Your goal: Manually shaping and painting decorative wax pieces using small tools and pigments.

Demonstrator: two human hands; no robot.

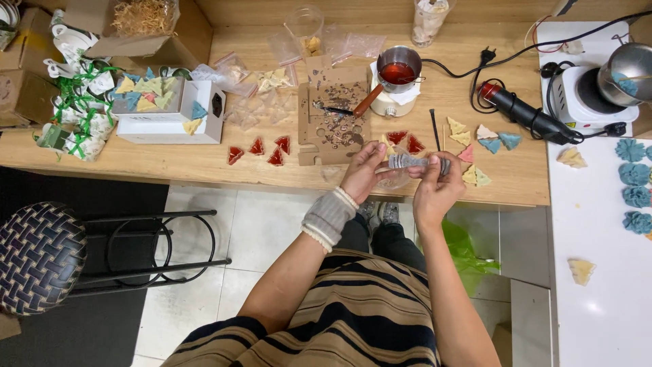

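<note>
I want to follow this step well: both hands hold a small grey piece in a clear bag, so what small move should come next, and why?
Probably push the grey piece deeper into the clear bag: the left hand and right hand pinch it above the table edge, seemingly only partly inside.

I count 4 red tree shapes (259, 150) left of the cardboard sheet (333, 115), 2 more red ones (405, 141) right of it. 4 blue flower shapes (635, 185) on the white table (598, 299). 1 pot of red liquid (399, 68). 1 stool (41, 255).
</note>
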